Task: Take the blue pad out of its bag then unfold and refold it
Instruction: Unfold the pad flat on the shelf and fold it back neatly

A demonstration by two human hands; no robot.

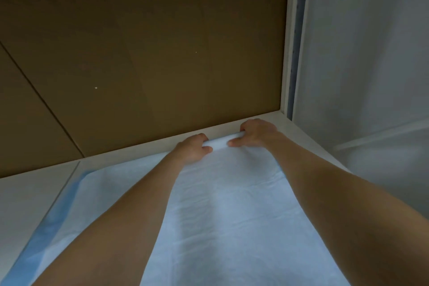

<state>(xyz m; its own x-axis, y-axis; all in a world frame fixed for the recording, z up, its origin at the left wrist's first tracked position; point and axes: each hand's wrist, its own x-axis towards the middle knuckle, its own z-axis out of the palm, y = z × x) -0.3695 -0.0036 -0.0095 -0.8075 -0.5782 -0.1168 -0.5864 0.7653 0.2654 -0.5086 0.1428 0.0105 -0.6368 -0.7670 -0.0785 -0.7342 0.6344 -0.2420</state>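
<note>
Hands at the far edge now, both arms stretched right out across the table (23, 197). The blue pad (232, 216) lies opened out flat on it, pale side up, with a darker blue border showing down its left side. It runs from the near edge of the view to the far rim below the brown panel (151, 65). No bag in sight.

The left hand (193, 147) has its fingers curled over the pad's far edge and its thumb tucked on the near side. The right hand (255, 133) sits just beside it, fingers hooked over the same edge and thumb lying along the top. Between them the edge is bunched into a small roll. Both hands are gripping the pad, close together near its middle.

This looks like the turn from unfolding to refolding, with the far edge about to come back towards the near side. The grip is narrow for a sheet this wide, so the outer corners could sag or trail. It would be better to slide the hands apart along the edge first, then lift it low and level and lay it squarely onto the near edge. The left border is a handy line to match against. The white sheet (371, 76) hangs close on the right, so keep the pad off it.
</note>
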